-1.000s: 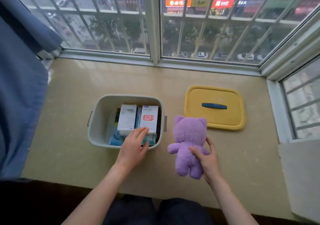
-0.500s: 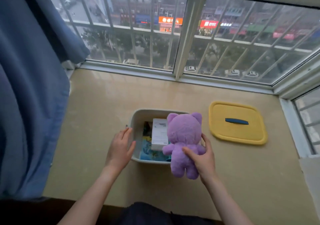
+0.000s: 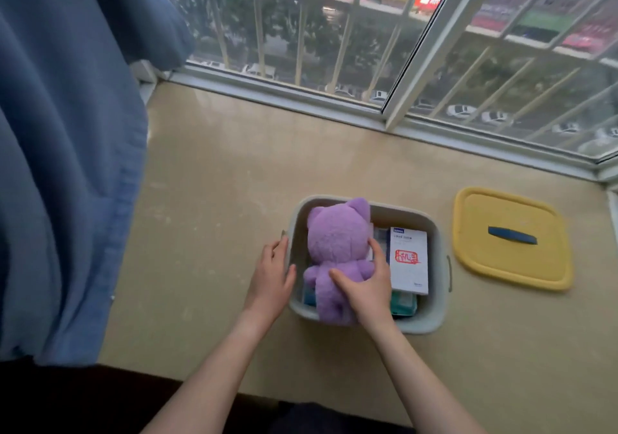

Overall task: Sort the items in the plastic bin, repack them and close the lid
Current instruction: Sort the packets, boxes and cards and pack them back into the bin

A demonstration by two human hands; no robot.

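A pale grey plastic bin [image 3: 431, 320] with rounded corners sits on the beige window ledge [image 3: 217, 199]. Its square yellow lid with a dark blue handle [image 3: 501, 266] lies flat on the ledge to the right, apart from the bin. A purple plush toy with pointed ears [image 3: 334, 239] lies in the left half of the bin, its back up and its head toward the window; its legs hang over the near rim. The right hand [image 3: 364, 283] grips the toy round its body, the thumb across the back and the fingers curled along the toy's right side. The left hand [image 3: 271, 276] rests on the outside of the bin's left wall, fingers nearly straight and the thumb at the rim, holding nothing. Beside the toy, in the right half of the bin, lies a white carton with a red stamp mark [image 3: 409, 259], with teal packets partly showing under it. A blue curtain [image 3: 67, 132] hangs at the left
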